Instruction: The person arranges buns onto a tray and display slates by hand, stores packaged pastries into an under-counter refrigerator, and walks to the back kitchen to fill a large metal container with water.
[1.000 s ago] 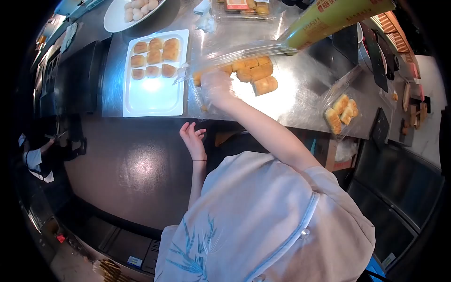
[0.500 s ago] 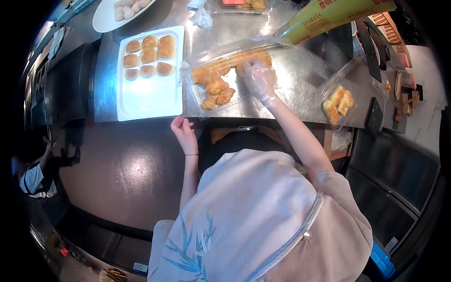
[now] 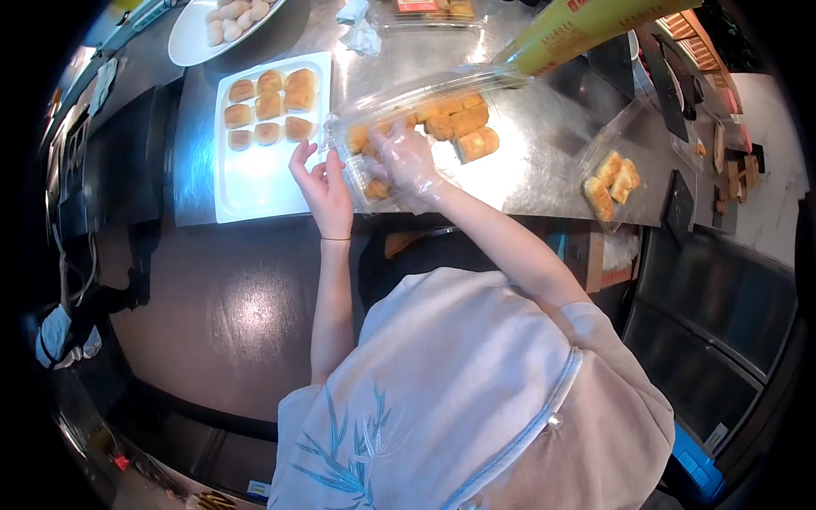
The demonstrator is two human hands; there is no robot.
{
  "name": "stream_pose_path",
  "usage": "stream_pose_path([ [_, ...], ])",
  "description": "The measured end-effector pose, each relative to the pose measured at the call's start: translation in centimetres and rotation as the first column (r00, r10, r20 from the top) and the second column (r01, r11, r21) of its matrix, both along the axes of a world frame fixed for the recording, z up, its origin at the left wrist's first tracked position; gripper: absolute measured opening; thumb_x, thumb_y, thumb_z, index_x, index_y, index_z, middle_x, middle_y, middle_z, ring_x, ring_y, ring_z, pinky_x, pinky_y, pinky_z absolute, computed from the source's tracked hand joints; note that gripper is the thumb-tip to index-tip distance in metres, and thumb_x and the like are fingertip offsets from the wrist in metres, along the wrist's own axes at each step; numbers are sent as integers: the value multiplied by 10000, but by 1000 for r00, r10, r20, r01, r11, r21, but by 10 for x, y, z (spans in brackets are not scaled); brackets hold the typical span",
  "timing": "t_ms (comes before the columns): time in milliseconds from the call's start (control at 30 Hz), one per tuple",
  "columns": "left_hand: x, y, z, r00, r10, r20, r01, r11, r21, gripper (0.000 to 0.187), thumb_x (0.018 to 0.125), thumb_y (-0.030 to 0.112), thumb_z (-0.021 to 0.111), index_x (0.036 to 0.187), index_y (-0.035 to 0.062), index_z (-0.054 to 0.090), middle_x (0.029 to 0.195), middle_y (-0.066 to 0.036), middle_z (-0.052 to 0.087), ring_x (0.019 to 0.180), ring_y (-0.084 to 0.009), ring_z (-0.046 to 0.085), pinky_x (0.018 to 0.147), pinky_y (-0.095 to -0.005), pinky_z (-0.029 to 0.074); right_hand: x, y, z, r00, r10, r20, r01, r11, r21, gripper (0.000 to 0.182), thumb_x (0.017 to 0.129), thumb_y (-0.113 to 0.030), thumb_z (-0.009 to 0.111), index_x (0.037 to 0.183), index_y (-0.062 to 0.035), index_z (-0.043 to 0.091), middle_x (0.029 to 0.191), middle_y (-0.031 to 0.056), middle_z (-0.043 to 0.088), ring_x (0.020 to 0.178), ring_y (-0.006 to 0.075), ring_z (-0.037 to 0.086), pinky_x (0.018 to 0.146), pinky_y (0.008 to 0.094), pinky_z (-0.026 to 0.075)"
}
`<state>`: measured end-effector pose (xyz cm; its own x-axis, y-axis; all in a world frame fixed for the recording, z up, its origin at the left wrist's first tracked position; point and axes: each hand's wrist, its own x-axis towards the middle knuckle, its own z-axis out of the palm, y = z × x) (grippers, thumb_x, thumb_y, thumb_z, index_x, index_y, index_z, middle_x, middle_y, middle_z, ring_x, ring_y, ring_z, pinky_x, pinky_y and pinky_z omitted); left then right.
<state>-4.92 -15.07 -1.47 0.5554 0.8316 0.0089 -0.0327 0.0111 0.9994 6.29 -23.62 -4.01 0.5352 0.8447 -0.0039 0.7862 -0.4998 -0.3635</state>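
My right hand, in a clear plastic glove, reaches over the left end of a clear plastic clamshell box. Its fingertips are down among fried golden pastries, and the glove's glare hides what they hold, if anything. At the box's right end lie cut golden pastry pieces, several side by side. My left hand is bare and raised palm-up with its fingers apart, between the box's left edge and a white tray. Baked pastry pieces stand in rows on the tray's far half.
Pale round balls fill a white plate at the far left. Beyond the box, a yellow-green printed bag slants across. On the right sits another clear box with pastries. Crumpled tissue and a second packed box lie at the back.
My right hand has moved left across the box, from its middle to its left end, uncovering the pastries on the right. My left hand has risen from below the counter edge to beside the box.
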Motion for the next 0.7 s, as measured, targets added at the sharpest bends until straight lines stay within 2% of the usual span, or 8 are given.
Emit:
stream_pose_path([
  [133, -4, -6, -2, 999, 52, -16, -52, 999, -16, 359, 846, 77, 456, 1153, -5, 290, 1112, -127, 375, 744, -144, 502, 671, -251, 410, 6, -24, 0, 912, -80, -401, 160, 972, 169, 440, 710, -280, 609, 1088, -98, 476, 965, 235, 497, 685, 270, 564, 563, 360, 457],
  [200, -8, -7, -9, 998, 58, -15, -58, 998, -27, 351, 847, 74, 451, 1150, -6, 294, 1105, -122, 379, 740, -143, 503, 678, -253, 409, 12, -49, 10, 975, -192, 110, 181, 978, 101, 469, 723, -246, 603, 1131, -89, 433, 1013, 232, 488, 726, 265, 560, 584, 353, 462],
  [367, -12, -15, -42, 997, 74, -12, -75, 991, -115, 337, 842, 104, 470, 1123, -14, 327, 1062, -128, 390, 709, -148, 496, 695, -265, 407, 28, -82, 2, 987, -146, 71, 134, 979, 152, 450, 758, -266, 561, 1150, -93, 425, 976, 196, 500, 773, 270, 552, 619, 323, 458],
  [433, -22, -21, -52, 918, 26, -395, 10, 996, 90, 357, 829, 157, 505, 1098, -20, 351, 1026, -153, 398, 720, -181, 478, 710, -288, 403, 33, -86, 24, 991, 79, 106, -71, 995, -71, 397, 783, -280, 539, 1123, -94, 456, 948, 178, 519, 761, 259, 550, 634, 312, 453],
  [567, -44, -30, -74, 845, -7, -534, 128, 973, 190, 341, 819, 202, 526, 1030, -33, 399, 1011, -192, 395, 807, -240, 454, 736, -327, 395, 56, -84, 25, 971, 238, -25, -238, 950, -202, 350, 808, -284, 511, 1077, -60, 489, 952, 158, 540, 758, 249, 550, 648, 323, 449],
  [633, -49, -34, -63, 836, 20, -549, 121, 968, 218, 297, 827, 198, 513, 994, -31, 423, 930, -171, 456, 771, -244, 483, 709, -332, 409, 61, -78, 11, 605, -127, -786, 131, 990, -59, 317, 833, -283, 464, 1001, -19, 517, 897, 144, 560, 774, 261, 552, 662, 338, 448],
  [667, -51, -37, -57, 860, -81, -505, 103, 995, 15, 278, 831, 193, 505, 983, -27, 431, 869, -154, 481, 746, -239, 496, 690, -330, 415, 63, -76, 5, 173, -178, -969, 317, 941, -117, 320, 846, -282, 441, 964, 2, 531, 869, 137, 570, 783, 267, 553, 669, 345, 447],
  [700, -50, -38, -51, 883, -169, -439, 92, 977, -191, 259, 834, 188, 498, 973, -23, 439, 808, -136, 507, 722, -233, 509, 671, -328, 422, 63, -76, 7, 176, -174, -969, 312, 943, -113, 320, 846, -282, 441, 964, 2, 531, 869, 137, 570, 783, 267, 553, 669, 345, 447],
])
